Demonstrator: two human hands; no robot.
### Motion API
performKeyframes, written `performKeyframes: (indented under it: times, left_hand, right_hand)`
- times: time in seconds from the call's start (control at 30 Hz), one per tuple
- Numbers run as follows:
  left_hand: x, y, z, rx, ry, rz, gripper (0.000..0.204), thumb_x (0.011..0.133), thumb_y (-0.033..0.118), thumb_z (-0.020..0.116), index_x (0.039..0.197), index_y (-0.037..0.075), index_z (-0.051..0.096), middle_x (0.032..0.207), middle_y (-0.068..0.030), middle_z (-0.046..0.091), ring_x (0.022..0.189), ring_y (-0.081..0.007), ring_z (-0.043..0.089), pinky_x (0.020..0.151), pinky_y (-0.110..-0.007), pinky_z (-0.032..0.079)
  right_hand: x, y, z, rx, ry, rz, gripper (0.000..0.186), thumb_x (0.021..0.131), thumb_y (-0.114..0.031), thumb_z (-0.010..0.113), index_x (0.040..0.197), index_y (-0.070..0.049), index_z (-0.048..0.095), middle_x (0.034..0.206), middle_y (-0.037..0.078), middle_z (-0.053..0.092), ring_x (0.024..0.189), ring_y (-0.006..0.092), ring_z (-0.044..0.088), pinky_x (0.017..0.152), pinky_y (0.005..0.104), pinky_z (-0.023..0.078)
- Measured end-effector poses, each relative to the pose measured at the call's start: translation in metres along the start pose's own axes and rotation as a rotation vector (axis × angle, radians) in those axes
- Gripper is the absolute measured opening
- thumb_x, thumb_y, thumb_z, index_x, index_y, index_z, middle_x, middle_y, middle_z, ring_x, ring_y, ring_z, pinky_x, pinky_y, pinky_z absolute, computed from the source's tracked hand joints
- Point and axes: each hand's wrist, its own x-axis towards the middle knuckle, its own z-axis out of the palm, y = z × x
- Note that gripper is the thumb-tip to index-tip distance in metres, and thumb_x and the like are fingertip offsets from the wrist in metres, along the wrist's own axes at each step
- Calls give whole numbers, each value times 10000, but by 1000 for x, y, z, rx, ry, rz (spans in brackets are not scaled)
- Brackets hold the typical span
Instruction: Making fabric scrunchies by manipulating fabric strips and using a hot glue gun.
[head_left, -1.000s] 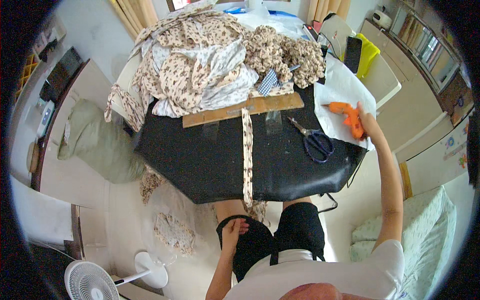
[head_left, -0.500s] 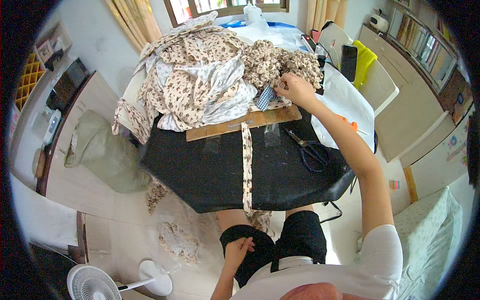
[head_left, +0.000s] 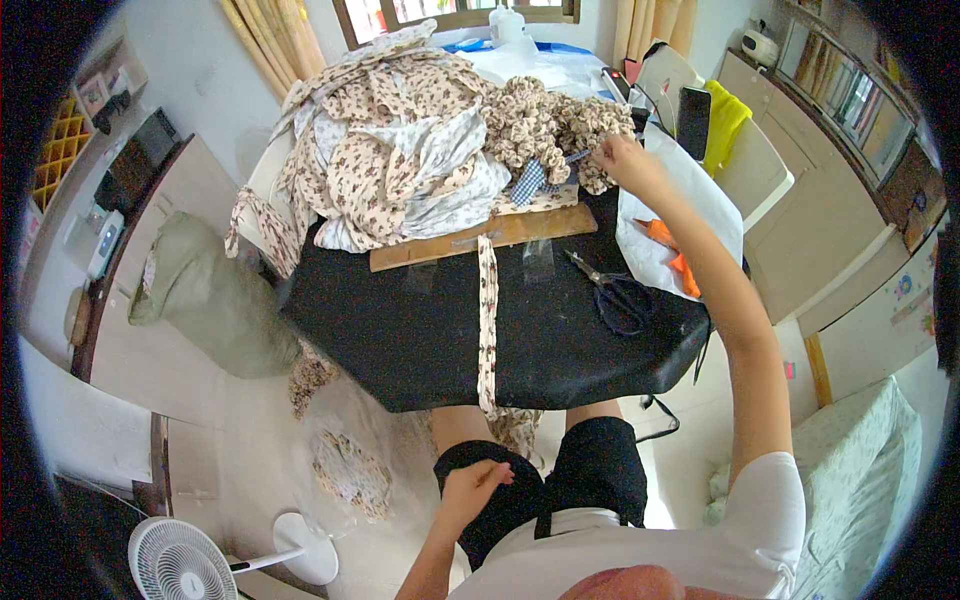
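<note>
My right hand is beside the heap of scrunched brown-patterned fabric, its fingers pinched on the end of a thin blue checked fabric strip. The strip runs back to a wider blue checked piece in front of the heap. Over my thigh, my left hand is curled closed, with nothing visible in it. A narrow brown-print fabric strip runs from a wooden board down over the black-covered table edge. Black-handled scissors lie right of it.
A large pile of printed cloth covers the table's far left. Orange-handled tools lie on white sheeting at right, near an upright phone. A green sack, plastic-bagged fabric and a fan stand around the floor at left.
My right hand has moved right, away from the wider blue checked piece, drawing out a thin strip. My left hand stays over my thigh. The orange-handled tools show more fully.
</note>
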Motion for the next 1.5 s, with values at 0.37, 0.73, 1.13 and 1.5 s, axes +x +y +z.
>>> performKeyframes:
  times: [0.37, 0.73, 1.13, 1.5]
  left_hand:
    - [-24, 15, 40, 181, -141, 44, 225, 868, 275, 609, 932, 69, 673, 785, -126, 659, 669, -269, 646, 594, -338, 495]
    - [-11, 60, 4, 34, -347, 208, 178, 854, 205, 633, 971, 76, 669, 817, -109, 662, 716, -221, 657, 631, -321, 508]
    - [277, 259, -49, 855, 257, 697, 675, 792, 180, 667, 1370, 190, 318, 1353, -321, 274, 940, -505, 563, 819, -489, 499]
    - [423, 276, -146, 1275, 429, 818, 664, 676, -25, 657, 1261, 216, 456, 1354, -130, 377, 1164, -343, 464, 859, -417, 504]
  right_hand:
    - [0, -30, 31, -278, -48, -27, 128, 780, -172, 579, 844, -62, 569, 942, 110, 587, 858, 272, 630, 641, 397, 532]
    - [19, -12, 31, -466, 105, -476, 190, 739, -190, 626, 924, -157, 651, 1080, 61, 538, 1062, 227, 543, 770, 414, 484]
    - [39, -8, 4, 274, 192, -27, 315, 843, -341, 548, 789, -51, 658, 842, 163, 624, 795, 340, 610, 685, 427, 463]
    - [-3, -22, 1, 721, 41, -217, 217, 905, -245, 572, 858, -46, 644, 840, 16, 587, 742, 103, 560, 649, 253, 452]
